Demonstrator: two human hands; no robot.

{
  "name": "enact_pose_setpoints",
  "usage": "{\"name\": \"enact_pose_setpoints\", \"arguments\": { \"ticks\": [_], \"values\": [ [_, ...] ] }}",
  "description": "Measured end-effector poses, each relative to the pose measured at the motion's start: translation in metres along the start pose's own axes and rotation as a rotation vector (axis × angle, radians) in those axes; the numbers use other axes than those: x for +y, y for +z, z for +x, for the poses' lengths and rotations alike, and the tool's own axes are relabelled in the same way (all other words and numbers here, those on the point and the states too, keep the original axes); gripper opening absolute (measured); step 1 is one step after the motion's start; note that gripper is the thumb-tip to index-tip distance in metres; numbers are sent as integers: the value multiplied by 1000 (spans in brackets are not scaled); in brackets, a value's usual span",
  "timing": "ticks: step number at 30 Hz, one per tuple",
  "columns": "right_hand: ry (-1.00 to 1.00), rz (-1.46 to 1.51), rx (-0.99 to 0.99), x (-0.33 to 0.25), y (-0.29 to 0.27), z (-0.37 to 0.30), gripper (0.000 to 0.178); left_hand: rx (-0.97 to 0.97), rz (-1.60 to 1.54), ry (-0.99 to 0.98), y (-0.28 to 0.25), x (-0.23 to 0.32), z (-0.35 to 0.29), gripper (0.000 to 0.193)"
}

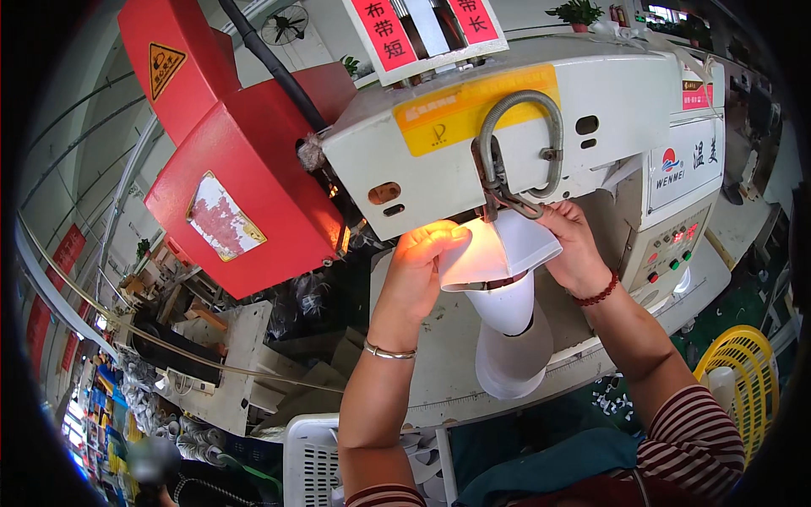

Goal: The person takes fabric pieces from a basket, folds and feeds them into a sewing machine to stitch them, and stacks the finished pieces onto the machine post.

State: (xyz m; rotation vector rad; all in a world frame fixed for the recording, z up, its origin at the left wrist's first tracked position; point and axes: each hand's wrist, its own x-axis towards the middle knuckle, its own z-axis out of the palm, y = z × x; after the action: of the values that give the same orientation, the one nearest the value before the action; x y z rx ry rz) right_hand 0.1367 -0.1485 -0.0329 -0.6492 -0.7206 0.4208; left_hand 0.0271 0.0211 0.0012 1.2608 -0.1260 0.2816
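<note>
"What's the largest thing there?"

"The white machine (621,106), overhanging the left hand (422,258) and the right hand (579,245)."

"And after that?"

"The pale desk (435,376), below both hands. Then a red housing (245,169), up and to the left of the left hand."

"Anything mid-sized?"

"A white crate (308,465), below the left hand, near that forearm; a yellow basket (748,359), well to the right of the right hand; and a rounded white post (515,359), below and between the hands, wider at its base."

"What are the hands doing?"

"They're apart, each pinching one side of the same white piece (473,258). It sits between them, under the machine's head, just above the post's tip. Its left half glows orange; a seam or fold runs down the middle. Whether it touches the post, I can't tell."

"Smallest?"

"A silver bangle (389,351) beyond the left hand's wrist, on the forearm, and dark red beads (598,292) around the right wrist."
</note>
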Motion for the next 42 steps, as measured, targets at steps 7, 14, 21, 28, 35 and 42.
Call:
{"name": "enact_pose_setpoints", "arguments": {
  "ticks": [7, 14, 21, 28, 35, 42],
  "values": [
    [97, 10, 114, 7, -2, 4, 11, 42, -106, -20, 3, -2, 4, 19],
    [120, 7, 169, 5, -3, 5, 11, -10, -106, -38, 0, -3, 5, 19],
    [125, 10, 164, 6, -2, 7, 10, -2, -111, -33, -2, -4, 5, 18],
    [140, 48, 160, 1, 1, 3, 10, -79, -172, -50, -5, -6, 6, 20],
    [194, 51, 223, 1, 8, 1, 12, -45, -297, -90, -7, -18, 8, 20],
    [258, 4, 220, 13, -1, 6, 15, 27, -282, -159, -11, -27, 9, 22]
  ]
}}
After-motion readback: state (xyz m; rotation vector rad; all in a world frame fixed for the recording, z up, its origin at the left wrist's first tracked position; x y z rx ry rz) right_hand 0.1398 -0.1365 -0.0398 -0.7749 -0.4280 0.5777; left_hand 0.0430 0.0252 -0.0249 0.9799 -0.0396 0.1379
